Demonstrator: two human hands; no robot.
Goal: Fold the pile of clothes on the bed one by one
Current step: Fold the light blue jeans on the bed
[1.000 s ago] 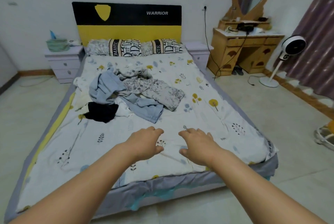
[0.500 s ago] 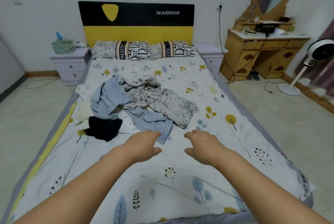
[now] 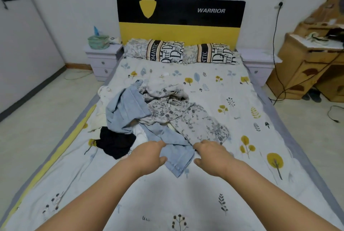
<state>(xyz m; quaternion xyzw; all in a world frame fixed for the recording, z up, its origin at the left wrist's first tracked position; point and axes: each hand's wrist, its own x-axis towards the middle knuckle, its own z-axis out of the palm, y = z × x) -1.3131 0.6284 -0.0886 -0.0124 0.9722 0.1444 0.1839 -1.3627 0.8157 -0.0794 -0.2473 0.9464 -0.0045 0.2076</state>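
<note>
At the near edge of the rumpled clothes pile (image 3: 149, 113), both hands have arrived: left hand (image 3: 149, 155) and right hand (image 3: 211, 153) loosely spread, flanking the pale-blue denim garment (image 3: 176, 158), ready to grip.

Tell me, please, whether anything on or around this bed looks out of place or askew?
Only the expected mess: the pile of clothes lies crumpled toward the bed's left side, with pale pieces near its left edge. A light blue garment trails forward between the left hand and right hand. Nothing looks spilled or damaged.
</note>
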